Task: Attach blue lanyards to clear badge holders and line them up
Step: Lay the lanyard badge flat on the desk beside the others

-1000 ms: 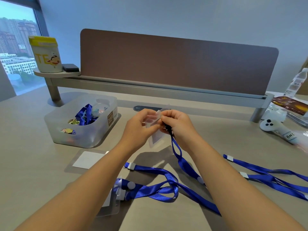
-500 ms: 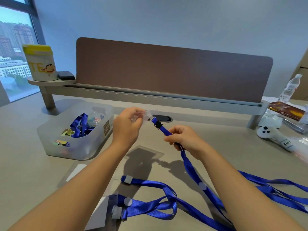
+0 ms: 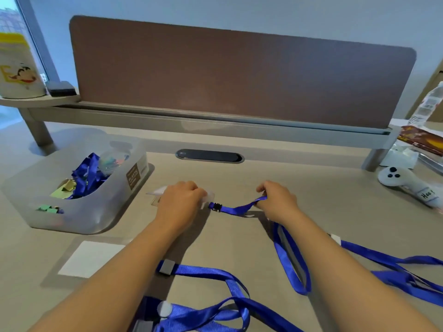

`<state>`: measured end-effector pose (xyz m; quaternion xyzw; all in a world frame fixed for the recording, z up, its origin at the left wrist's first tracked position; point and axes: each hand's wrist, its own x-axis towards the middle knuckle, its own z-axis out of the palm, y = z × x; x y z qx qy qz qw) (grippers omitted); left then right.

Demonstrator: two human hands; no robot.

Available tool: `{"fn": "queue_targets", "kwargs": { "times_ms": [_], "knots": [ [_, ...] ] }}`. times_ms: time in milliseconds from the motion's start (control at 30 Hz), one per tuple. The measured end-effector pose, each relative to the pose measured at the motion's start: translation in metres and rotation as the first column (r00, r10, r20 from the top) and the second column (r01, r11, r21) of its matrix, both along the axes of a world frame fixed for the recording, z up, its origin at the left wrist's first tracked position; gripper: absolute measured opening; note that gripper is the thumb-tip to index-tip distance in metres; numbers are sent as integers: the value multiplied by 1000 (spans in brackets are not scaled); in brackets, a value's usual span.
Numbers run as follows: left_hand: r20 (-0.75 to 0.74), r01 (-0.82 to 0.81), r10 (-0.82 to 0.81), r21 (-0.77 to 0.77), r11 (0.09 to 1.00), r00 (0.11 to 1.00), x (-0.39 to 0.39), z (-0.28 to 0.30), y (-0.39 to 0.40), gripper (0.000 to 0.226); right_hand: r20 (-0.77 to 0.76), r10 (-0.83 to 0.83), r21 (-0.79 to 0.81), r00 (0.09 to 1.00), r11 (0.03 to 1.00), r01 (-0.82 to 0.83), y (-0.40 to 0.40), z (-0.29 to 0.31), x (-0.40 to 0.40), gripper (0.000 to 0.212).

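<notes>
My left hand point(image 3: 180, 200) presses down on a clear badge holder point(image 3: 158, 191) lying on the desk; only the holder's edges show around the fingers. A blue lanyard point(image 3: 236, 208) is clipped to it by a black buckle point(image 3: 216, 207). My right hand point(image 3: 278, 198) pinches that strap to the right of the buckle, and the strap loops back toward me. Another clear badge holder point(image 3: 92, 258) with a white card lies at the near left. More blue lanyards point(image 3: 211, 274) lie across the near desk.
A translucent plastic bin point(image 3: 81, 212) with blue lanyards and small clips sits at the left. A brown divider panel point(image 3: 239, 75) runs along the back. A white controller point(image 3: 407, 183), a bottle and a packet lie at the right.
Both hands have dropped from mid-air to the desk. The badge holder with its lanyard now lies flat under my left hand, and my right hand has drawn the strap out to the right.
</notes>
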<state>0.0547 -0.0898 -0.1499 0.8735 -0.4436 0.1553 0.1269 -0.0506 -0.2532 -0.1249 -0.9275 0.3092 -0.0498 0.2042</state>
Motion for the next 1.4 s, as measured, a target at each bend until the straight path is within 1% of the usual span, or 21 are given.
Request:
{"fn": "queue_targets", "kwargs": {
  "times_ms": [33,67,133,200,233,300,367,433,533,667,800,867,933,1000,1067,1133,1233,1267,1300,1367,1400],
  "knots": [
    [-68,-3,5,31,1000,998,-1,-4,1,28,-55,34,17,998,999,-33,4,-4,-1,50],
    [-156,-26,38,78,997,987,-2,-5,1,38,-72,71,42,995,997,-68,8,-7,-3,61],
    [-288,-72,108,135,988,952,-2,-6,2,58,-36,131,66,991,990,-128,18,-7,-6,72],
    [-332,-96,159,198,976,930,-3,-8,4,68,-19,143,32,989,989,-143,27,-6,-10,73],
    [-350,-106,189,242,964,918,-3,-10,6,71,-48,129,3,990,992,-129,30,-6,-13,73],
    [-382,-123,249,324,938,890,-4,-15,10,80,-171,75,-16,982,997,-79,34,-10,-18,72],
    [-393,-126,282,378,917,875,-5,-20,13,89,-316,41,26,948,999,-35,39,-18,-24,73],
    [-391,-124,288,394,911,874,-5,-23,14,95,-398,36,63,917,998,-12,43,-27,-27,75],
    [-376,-121,276,385,915,885,-4,-24,14,97,-392,27,37,919,999,-14,41,-34,-24,76],
    [-379,-100,272,415,904,884,5,-22,9,99,-263,30,-23,964,999,-37,13,-39,-11,68],
    [-385,-129,294,400,907,875,24,-24,-9,95,-149,-34,11,988,999,36,-29,-36,8,65],
    [-383,-169,324,385,907,865,32,-27,-22,90,-194,-62,-34,979,998,56,-47,-33,14,66],
    [-372,-223,364,370,902,854,37,-28,-35,85,-262,-91,-133,961,989,57,-60,-29,14,65],
    [-353,-273,392,342,899,850,39,-25,-44,80,-250,-94,-204,964,978,42,-59,-23,13,65],
    [-302,-319,405,295,901,863,36,-24,-49,74,-194,-85,-193,977,980,47,-46,-23,11,66],
    [-263,-352,405,226,908,876,31,-24,-52,66,-200,-84,-114,976,991,62,-33,-30,8,70],
    [-282,-308,374,254,917,883,23,-29,-53,66,-237,-64,-65,969,997,50,-24,-43,-2,75],
    [-296,-296,370,266,917,881,23,-31,-53,68,-220,-43,-59,975,998,31,-26,-42,-6,72],
    [-310,-294,371,268,917,875,25,-32,-52,70,-170,-21,-46,985,999,13,-30,-37,-10,63],
    [-322,-311,392,275,910,862,31,-33,-50,73,-115,-12,-61,993,998,5,-44,-28,-18,29],
    [-321,-319,404,285,904,857,33,-33,-49,73,-113,-24,-97,993,995,13,-53,-26,-21,27]
  ]
}}
